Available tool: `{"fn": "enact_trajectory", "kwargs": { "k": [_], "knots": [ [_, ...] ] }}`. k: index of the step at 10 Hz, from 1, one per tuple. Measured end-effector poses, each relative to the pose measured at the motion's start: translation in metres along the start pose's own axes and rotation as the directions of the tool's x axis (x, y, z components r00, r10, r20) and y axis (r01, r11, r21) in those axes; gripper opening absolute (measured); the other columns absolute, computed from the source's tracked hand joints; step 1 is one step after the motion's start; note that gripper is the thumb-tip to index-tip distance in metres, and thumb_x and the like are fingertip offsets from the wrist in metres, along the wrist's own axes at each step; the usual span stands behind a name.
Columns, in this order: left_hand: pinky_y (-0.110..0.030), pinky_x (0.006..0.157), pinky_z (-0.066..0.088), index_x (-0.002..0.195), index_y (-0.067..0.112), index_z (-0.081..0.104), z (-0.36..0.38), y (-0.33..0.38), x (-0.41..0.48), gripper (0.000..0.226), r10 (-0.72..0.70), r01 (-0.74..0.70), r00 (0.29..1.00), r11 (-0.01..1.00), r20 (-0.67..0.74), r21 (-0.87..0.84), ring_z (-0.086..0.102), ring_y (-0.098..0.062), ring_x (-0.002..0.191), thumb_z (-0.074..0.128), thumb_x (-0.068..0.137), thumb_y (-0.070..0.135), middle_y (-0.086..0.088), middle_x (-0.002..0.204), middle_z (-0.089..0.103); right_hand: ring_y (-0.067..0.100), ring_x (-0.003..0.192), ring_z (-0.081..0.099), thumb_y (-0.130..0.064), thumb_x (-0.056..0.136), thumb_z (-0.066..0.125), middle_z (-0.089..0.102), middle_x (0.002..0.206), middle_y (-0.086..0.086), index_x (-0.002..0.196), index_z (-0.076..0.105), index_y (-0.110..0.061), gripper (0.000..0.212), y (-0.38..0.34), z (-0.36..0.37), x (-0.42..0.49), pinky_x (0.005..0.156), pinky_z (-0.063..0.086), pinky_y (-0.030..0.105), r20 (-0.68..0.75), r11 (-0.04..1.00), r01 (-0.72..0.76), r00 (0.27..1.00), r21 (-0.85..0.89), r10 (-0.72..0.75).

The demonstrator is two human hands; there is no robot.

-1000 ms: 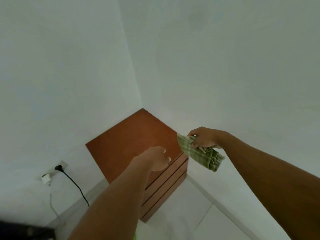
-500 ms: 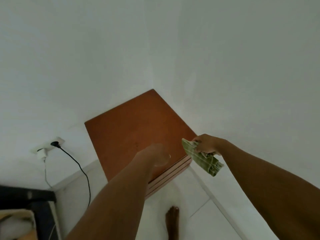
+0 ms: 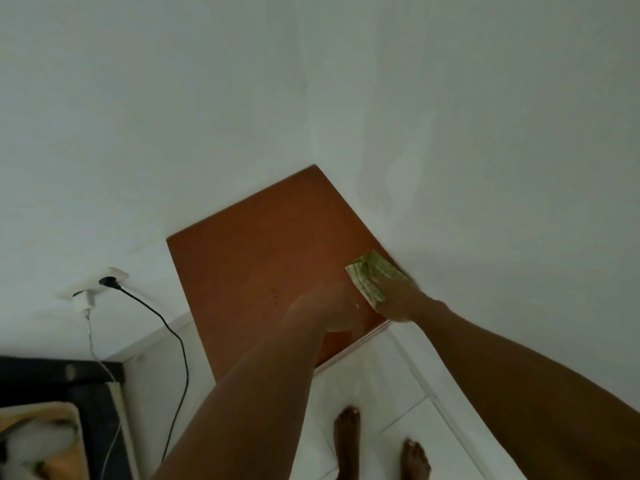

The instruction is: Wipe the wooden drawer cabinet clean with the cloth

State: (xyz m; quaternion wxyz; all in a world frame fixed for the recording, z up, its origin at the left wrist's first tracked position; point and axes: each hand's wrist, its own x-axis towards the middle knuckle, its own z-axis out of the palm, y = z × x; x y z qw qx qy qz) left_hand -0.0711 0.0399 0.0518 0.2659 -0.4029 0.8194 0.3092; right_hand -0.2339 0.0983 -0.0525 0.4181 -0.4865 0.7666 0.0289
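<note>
**Q:** Where is the cloth [image 3: 370, 279] in relation to the cabinet [image 3: 263, 271]?

**A:** The cloth is green and checked. It lies on the cabinet's top panel, at the right edge, where the cabinet meets the wall [image 3: 485, 202]. It is nearer the cabinet's front corner than its rear corner.

**Q:** What is the right hand [image 3: 398, 301] doing?

**A:** It grips the cloth and holds it down on the top panel. The fingers cover the near part of the cloth. The far part shows beyond them.

**Q:** And the left hand [image 3: 323, 306]?

**A:** It is above the front part of the top panel, just left of the cloth. It carries nothing. Motion blur hides the fingers, so I cannot tell whether they are curled or straight, or whether the hand touches the panel.

**Q:** What surrounds the cabinet?

**A:** The cabinet stands in a corner of the white room.
- Left of the cabinet, a wall socket [image 3: 112, 276] takes a black cable [image 3: 169, 327], which hangs toward the floor [image 3: 374, 386].
- In front of the cabinet, two bare feet [image 3: 346, 434] stand on white tiles.
</note>
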Motion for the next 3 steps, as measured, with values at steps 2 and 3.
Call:
{"fn": "enact_trajectory", "kwargs": {
  "k": [2, 3],
  "knots": [
    [-0.04, 0.108, 0.04, 0.152, 0.014, 0.036, -0.016, -0.009, -0.013, 0.05, -0.07, 0.067, 0.997, 0.994, 0.031, 0.089, 0.042, -0.029, 0.14, 0.045, 0.104, 0.027, -0.009, 0.156, 0.041, 0.026, 0.131, 0.052, -0.028, 0.097, 0.055, 0.051, 0.143, 0.005, 0.144, 0.046, -0.016, 0.05, -0.007, -0.016, -0.028, 0.099, 0.047, 0.031, 0.124, 0.997, 0.006, 0.992, -0.082, 0.004],
    [-0.035, 0.093, 0.047, 0.142, 0.015, 0.051, -0.04, -0.012, -0.021, 0.043, -0.073, 0.074, 0.997, 0.997, -0.028, 0.035, 0.056, -0.027, 0.125, 0.052, 0.1, 0.025, -0.007, 0.142, 0.056, 0.027, 0.118, 0.06, -0.025, 0.095, 0.052, 0.058, 0.131, 0.009, 0.133, 0.052, -0.014, 0.04, -0.025, -0.061, -0.034, 0.084, 0.047, 0.029, 0.053, 0.995, 0.045, 0.998, -0.087, -0.041]
  ]
}}
